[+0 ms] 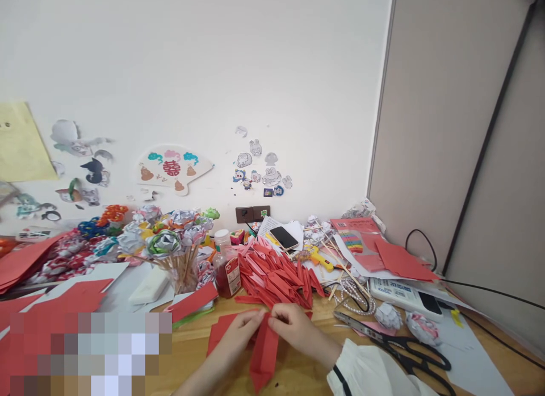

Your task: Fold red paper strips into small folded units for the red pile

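Both hands meet at the front middle of the desk over a folded strip of red paper (264,356), whose pointed end hangs toward me. My left hand (243,330) pinches its upper edge from the left. From the other side, my right hand (292,328) grips the same paper with thumb and fingers close to the left fingertips. More red paper (219,330) lies flat beneath the left hand. Just beyond the hands is a heap of folded red paper pieces (276,274), many with pointed ends.
Black-handled scissors (395,342) lie right of my right hand, near crumpled paper balls (387,316) and a bead string (353,296). A bottle of red liquid (227,265) stands behind the left hand. A phone (284,238) and yellow glue gun (319,258) sit behind the heap.
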A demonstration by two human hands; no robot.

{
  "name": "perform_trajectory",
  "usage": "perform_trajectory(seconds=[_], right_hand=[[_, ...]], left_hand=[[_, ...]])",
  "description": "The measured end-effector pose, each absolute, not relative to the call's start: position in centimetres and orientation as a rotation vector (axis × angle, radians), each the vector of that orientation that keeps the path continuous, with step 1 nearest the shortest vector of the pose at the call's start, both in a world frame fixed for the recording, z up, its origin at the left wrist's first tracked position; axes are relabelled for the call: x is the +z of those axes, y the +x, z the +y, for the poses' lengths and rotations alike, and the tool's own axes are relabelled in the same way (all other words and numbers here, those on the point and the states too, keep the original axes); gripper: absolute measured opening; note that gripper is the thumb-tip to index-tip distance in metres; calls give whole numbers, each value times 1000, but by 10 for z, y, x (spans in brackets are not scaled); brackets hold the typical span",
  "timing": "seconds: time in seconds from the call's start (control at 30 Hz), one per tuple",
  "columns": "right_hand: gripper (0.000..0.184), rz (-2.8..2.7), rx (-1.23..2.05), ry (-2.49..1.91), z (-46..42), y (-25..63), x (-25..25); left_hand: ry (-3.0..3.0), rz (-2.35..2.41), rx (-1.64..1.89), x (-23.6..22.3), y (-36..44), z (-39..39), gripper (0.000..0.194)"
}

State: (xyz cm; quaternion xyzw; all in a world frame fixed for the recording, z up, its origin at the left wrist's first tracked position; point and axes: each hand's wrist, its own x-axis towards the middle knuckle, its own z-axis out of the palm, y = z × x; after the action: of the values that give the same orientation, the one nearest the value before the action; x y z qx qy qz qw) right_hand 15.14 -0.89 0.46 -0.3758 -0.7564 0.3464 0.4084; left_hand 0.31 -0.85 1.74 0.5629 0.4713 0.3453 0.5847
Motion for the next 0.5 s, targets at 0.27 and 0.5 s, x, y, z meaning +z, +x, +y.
perform_trajectory(seconds=[0.27,0.5], right_hand=[[22,-1963,603,-1089,-4,148,-9],[20,-1910,758,-1006,-6,149,-2]], left_hand=[[1422,1096,794,15,5,-8,43],[1463,1072,792,23,3,-10,38]])
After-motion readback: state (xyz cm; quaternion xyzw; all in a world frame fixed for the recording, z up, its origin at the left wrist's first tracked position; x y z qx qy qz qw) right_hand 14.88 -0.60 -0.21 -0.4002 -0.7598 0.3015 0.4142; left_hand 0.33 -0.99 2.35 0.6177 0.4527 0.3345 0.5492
